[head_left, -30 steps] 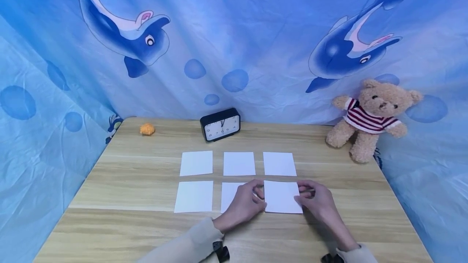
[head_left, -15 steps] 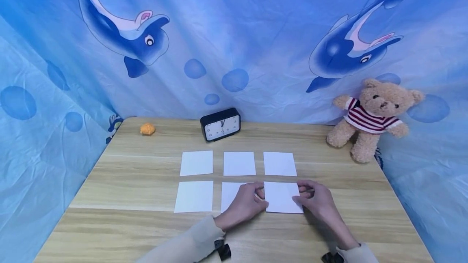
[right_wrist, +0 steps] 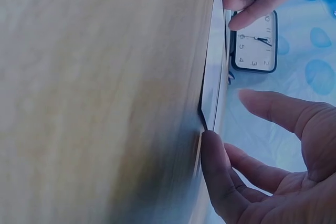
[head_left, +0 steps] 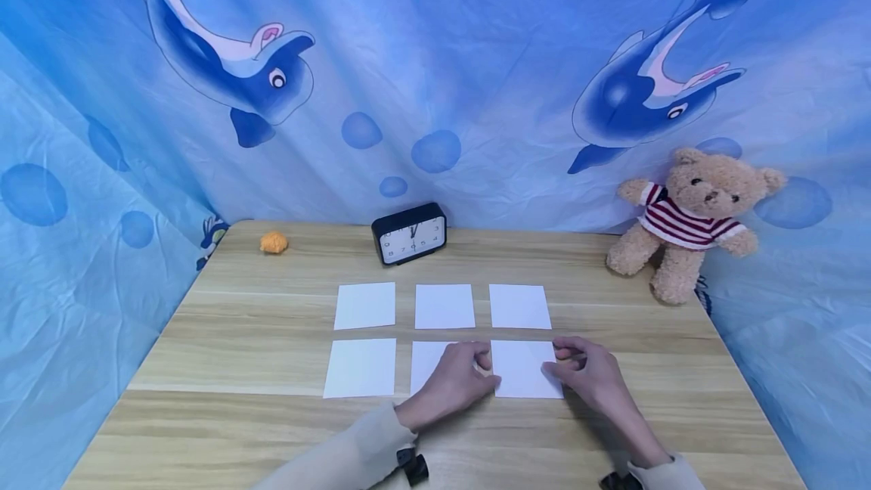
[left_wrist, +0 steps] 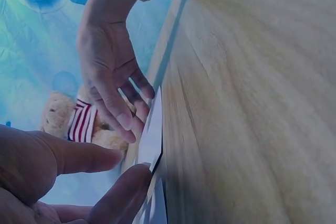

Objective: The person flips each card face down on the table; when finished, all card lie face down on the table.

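Observation:
A white square card (head_left: 525, 369) lies at the right end of the front row, with a hand at each side. My left hand (head_left: 454, 380) is bent at its left edge and partly covers the middle front card (head_left: 425, 360). At the opposite edge is my right hand (head_left: 593, 378), thumb overlapping the card in the head view. Both wrist views show one fingertip at a corner of the card (left_wrist: 152, 135), the other digits spread apart from it. Seen edge-on in the right wrist view, the card (right_wrist: 212, 72) has a dark underside edge.
Another front-row card (head_left: 361, 367) lies left. Behind are three more white cards: left (head_left: 365, 305), middle (head_left: 445, 306), right (head_left: 520, 306). A black clock (head_left: 411, 234), an orange lump (head_left: 274, 242) and a teddy bear (head_left: 690, 218) stand along the table's back.
The card between the hands has settled slightly lower, its near edge flatter to the table. My left fingers have shifted a little toward me; the right hand has barely moved.

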Available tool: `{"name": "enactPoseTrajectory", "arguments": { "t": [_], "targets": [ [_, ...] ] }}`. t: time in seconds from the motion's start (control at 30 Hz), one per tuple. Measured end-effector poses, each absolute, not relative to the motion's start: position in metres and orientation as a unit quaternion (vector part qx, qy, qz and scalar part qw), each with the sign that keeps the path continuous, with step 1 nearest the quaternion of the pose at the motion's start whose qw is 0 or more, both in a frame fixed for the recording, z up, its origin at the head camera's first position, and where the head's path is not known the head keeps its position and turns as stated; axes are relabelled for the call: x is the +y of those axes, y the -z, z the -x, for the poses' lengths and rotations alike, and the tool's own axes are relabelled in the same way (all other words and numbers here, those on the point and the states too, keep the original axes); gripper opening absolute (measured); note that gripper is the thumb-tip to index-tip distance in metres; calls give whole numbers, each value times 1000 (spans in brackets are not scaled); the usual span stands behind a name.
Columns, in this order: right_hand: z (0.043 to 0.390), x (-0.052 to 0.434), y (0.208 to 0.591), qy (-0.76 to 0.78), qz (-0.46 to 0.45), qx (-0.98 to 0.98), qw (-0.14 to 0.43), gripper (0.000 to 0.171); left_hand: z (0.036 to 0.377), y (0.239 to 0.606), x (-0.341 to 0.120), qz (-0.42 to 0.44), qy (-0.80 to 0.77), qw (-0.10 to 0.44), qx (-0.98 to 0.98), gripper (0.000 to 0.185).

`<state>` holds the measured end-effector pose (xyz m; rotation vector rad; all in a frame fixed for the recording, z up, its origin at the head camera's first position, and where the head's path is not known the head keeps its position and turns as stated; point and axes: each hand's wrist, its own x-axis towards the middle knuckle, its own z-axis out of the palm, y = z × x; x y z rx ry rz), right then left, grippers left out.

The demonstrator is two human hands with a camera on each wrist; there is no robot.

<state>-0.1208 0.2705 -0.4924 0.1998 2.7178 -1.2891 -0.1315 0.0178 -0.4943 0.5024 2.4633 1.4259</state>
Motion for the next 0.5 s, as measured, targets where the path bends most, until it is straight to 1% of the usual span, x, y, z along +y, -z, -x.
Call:
{"name": "enactPoseTrajectory", "arguments": {
  "t": [0.13, 0.27, 0.33, 0.5],
  "targets": [
    [122, 269, 490, 424, -64, 901, 66, 49, 130, 494, 16, -180, -494, 118, 842, 21],
    [120, 267, 486, 414, -62, 905, 73, 46, 128, 497, 11, -194, -514, 113, 828, 44],
    [119, 266, 485, 405, -56, 910, 72, 44, 127, 499, 8, -205, -520, 106, 822, 50],
    [121, 263, 484, 387, -20, 920, 50, 39, 131, 502, -4, -243, -504, 79, 825, 26]
  ]
}}
